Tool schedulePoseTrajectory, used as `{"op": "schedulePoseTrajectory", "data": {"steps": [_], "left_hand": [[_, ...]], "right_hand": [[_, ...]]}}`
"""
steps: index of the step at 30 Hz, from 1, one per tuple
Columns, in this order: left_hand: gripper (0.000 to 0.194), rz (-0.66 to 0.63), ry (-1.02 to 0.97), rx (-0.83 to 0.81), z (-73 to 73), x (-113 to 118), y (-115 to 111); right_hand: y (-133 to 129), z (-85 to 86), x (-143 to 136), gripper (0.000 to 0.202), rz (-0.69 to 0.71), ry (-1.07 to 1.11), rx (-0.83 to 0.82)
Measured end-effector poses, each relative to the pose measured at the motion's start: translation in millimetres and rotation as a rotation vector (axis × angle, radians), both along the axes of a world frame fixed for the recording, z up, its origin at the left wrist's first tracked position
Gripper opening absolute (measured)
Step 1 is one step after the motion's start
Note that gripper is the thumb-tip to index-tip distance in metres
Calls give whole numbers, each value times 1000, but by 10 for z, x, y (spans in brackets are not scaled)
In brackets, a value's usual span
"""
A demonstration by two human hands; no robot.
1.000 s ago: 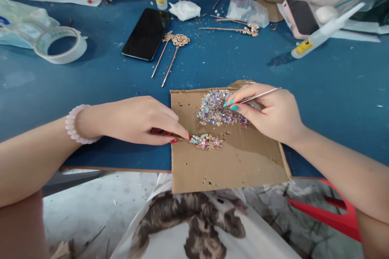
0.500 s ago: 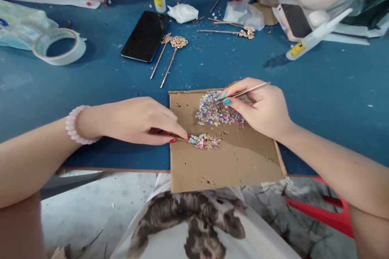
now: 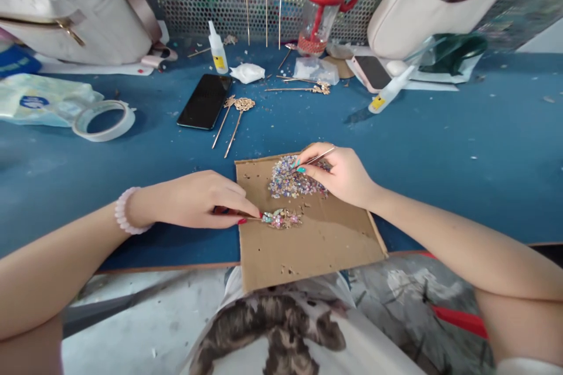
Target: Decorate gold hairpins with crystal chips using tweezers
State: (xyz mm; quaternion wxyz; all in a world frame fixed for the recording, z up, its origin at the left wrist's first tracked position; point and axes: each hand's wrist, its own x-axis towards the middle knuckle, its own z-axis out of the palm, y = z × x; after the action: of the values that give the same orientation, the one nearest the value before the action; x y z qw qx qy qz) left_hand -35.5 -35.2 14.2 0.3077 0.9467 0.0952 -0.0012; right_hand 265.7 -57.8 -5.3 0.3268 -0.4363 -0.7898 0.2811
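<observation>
My left hand (image 3: 211, 202) is closed on the stem of a hairpin (image 3: 281, 219), whose gold head carries pink and turquoise stones. The hairpin's head lies over a piece of brown cardboard (image 3: 308, 255) at the table's front edge. My right hand (image 3: 345, 173) pinches metal tweezers (image 3: 324, 154) between thumb and fingers. Their tips reach into a heap of small glittering rhinestones (image 3: 285, 181) on the cardboard's far half; whether they grip a stone is too small to tell.
Beyond the cardboard lie bare gold hairpins (image 3: 240, 123), a black phone (image 3: 204, 102) and a tape roll (image 3: 103, 123). Glue bottles (image 3: 217, 53) stand or lean at the back, near a lidded cup (image 3: 323, 6) and two bags (image 3: 409, 6). More hairpins lie at the back middle.
The head view has tipped up, showing more of the table's back and the mesh wall. Both hands keep their holds, tweezers still at the rhinestone heap.
</observation>
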Motion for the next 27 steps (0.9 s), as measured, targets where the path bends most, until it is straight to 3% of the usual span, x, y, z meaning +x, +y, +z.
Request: {"op": "schedulePoseTrajectory", "data": {"steps": [27], "left_hand": [[29, 22, 14, -7, -15, 6, 1]], "right_hand": [[8, -14, -33, 11, -60, 28, -20]]}}
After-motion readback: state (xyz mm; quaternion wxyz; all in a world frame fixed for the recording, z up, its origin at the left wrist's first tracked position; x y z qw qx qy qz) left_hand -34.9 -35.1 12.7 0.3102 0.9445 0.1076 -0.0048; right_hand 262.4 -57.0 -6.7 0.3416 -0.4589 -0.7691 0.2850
